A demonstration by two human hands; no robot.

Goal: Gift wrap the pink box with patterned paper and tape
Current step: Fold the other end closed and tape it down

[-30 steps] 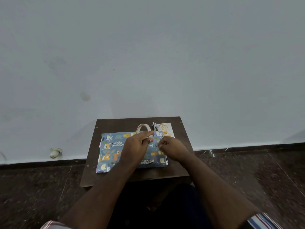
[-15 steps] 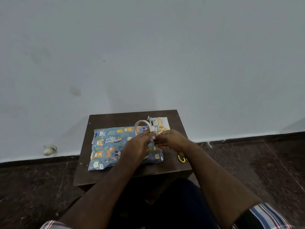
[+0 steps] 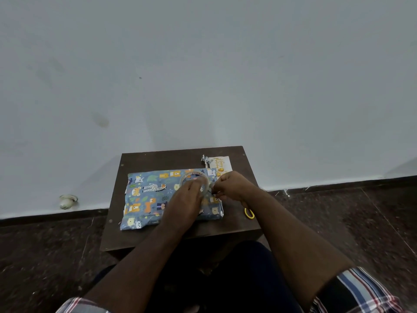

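Against pale wall, small dark tabletop bearing wrapped box. Left hand gripping tape roll, right hand pinching its free end. Risk: strip folding onto itself, tearing paper.

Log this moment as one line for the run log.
step: pulling tape | left hand: grips tape roll over wrapped box | right hand: pinches tape end | scissors: on table

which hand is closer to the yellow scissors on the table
The right hand. It is above the wrapped box's right end, and the yellow scissors lie just below its wrist. The left hand holds the tape roll farther left.
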